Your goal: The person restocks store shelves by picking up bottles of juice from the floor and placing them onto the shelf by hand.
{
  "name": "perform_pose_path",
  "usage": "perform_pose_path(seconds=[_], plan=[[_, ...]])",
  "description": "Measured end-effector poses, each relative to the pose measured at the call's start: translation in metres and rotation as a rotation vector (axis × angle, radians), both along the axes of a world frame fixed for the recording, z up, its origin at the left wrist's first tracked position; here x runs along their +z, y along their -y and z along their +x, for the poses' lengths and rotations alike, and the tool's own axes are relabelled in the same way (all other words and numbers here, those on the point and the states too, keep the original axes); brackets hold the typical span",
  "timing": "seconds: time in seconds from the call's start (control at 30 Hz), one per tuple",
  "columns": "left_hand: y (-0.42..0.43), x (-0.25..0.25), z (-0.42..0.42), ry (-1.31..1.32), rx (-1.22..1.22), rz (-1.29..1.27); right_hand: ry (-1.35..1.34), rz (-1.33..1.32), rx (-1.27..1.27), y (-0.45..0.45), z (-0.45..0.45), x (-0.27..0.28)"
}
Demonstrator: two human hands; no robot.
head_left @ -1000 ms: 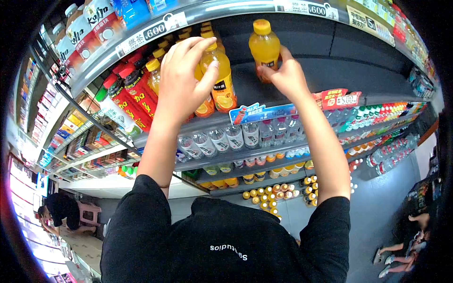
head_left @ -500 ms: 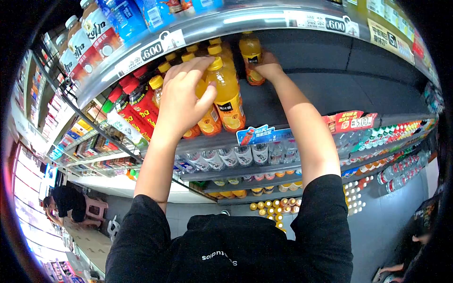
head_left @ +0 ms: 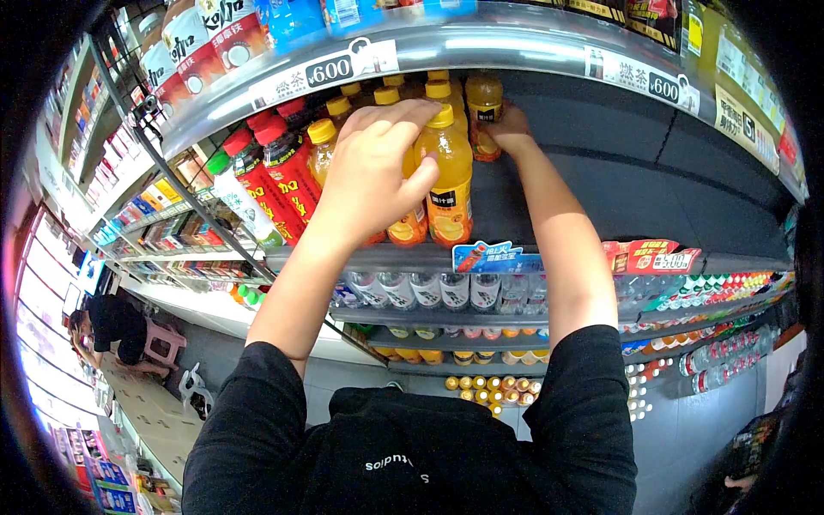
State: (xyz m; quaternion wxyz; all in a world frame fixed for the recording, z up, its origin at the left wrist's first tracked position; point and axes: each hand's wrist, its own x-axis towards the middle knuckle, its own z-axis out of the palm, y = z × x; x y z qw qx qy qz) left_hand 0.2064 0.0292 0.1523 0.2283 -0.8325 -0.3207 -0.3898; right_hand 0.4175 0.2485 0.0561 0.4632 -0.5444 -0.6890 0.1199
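Observation:
My right hand (head_left: 512, 130) reaches deep onto the shelf (head_left: 584, 202), its fingers around the side of an orange juice bottle (head_left: 486, 99) standing upright at the back. My left hand (head_left: 378, 163) is arched over the front orange juice bottles, with thumb and fingers apart. Its fingertips lie at the yellow cap of the front orange juice bottle (head_left: 451, 189), and its thumb points at that bottle's side. Whether they press on it I cannot tell. More yellow-capped bottles (head_left: 322, 142) stand behind and left of this hand, partly hidden by it.
Red-labelled bottles (head_left: 287, 167) stand left of the juice. Above runs a shelf edge with price tags (head_left: 326, 73). Lower shelves hold rows of water bottles (head_left: 425, 292). Promotional signs (head_left: 495, 257) stick up along the front edge. A person (head_left: 129, 330) sits at far left.
The view has shifted, so the shelf sits further right and slightly lower. My right hand remains at the back bottle, and my left hand keeps its arched pose over the front ones.

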Motion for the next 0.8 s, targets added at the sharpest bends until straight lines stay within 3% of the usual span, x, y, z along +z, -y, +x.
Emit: perform_pose_path(seconds=[0.37,0.67,0.73,0.8], plan=[[-0.003,-0.001,0.0,0.012,-0.032,0.034,0.039,-0.126,-0.053,0.009,-0.005,0.008],[-0.002,-0.002,-0.001,0.015,-0.034,0.025,-0.055,-0.076,-0.031,-0.008,-0.001,-0.008],[-0.001,-0.001,-0.001,0.011,-0.03,0.019,-0.097,-0.013,0.072,-0.022,0.005,-0.017],[-0.002,-0.002,-0.002,0.009,-0.037,0.019,-0.116,-0.104,-0.014,-0.029,0.013,-0.01]])
